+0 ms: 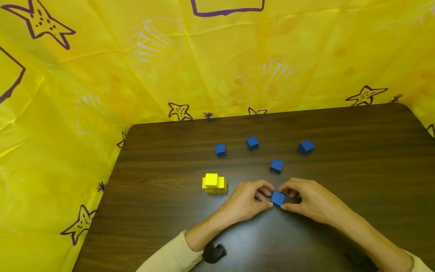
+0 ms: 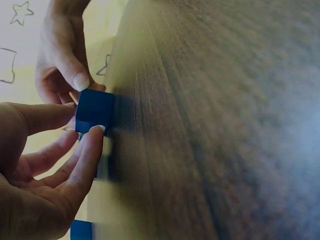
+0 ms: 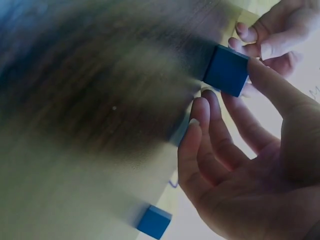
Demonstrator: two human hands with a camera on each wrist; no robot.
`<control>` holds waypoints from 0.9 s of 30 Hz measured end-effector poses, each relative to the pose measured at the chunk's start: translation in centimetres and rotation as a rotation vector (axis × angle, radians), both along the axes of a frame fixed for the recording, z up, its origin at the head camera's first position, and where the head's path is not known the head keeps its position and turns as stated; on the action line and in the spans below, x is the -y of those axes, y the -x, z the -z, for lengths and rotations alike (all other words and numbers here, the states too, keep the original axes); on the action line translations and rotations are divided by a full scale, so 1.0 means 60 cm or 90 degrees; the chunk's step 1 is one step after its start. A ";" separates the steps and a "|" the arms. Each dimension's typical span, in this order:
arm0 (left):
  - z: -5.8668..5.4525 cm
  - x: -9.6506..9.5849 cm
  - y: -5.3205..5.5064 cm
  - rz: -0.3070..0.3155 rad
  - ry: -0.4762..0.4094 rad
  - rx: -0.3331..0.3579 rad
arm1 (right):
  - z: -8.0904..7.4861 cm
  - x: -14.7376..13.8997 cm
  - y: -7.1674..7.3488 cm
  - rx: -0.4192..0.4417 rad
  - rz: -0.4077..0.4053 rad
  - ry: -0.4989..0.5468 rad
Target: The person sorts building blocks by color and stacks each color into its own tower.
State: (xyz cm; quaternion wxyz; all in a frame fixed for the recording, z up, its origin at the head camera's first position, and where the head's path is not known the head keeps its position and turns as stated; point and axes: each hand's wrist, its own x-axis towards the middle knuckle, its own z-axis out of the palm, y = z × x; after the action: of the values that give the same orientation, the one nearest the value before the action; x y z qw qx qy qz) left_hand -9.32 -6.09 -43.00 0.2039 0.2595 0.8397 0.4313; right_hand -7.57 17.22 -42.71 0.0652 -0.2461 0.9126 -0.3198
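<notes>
A blue cube (image 1: 278,198) sits on the table between the two hands. My left hand (image 1: 246,200) holds it from the left, thumb at the near corner and index finger at the far one. From the opposite side my right hand (image 1: 310,198) pinches the same cube with thumb and index finger. In the left wrist view, fingertips of both hands meet the cube (image 2: 95,111). The right wrist view shows the right thumb on an upper corner of the cube (image 3: 226,71), the other fingers curved below it. Just beyond the hands lies another blue cube (image 1: 276,166).
Farther back stand more blue cubes, one at left (image 1: 221,150), one in the middle (image 1: 253,143) and one at right (image 1: 306,147). A small stack of yellow blocks (image 1: 215,184) stands left of the left hand. Yellow patterned cloth (image 1: 210,60) hangs behind the dark wooden table (image 1: 153,211).
</notes>
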 end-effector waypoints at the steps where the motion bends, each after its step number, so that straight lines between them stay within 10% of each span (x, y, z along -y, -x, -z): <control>1: 0.000 -0.001 0.001 0.001 0.002 -0.002 | 0.000 0.000 0.000 -0.003 -0.003 0.002; 27: 0.008 -0.011 0.001 -0.039 0.027 -0.024 | 0.002 -0.008 0.002 0.004 0.009 0.017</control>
State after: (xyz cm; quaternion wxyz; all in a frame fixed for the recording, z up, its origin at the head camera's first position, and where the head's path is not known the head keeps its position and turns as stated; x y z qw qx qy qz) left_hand -9.39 -5.45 -43.49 0.1802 0.2377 0.8599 0.4143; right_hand -7.71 17.69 -42.83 0.0626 -0.2396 0.9098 -0.3331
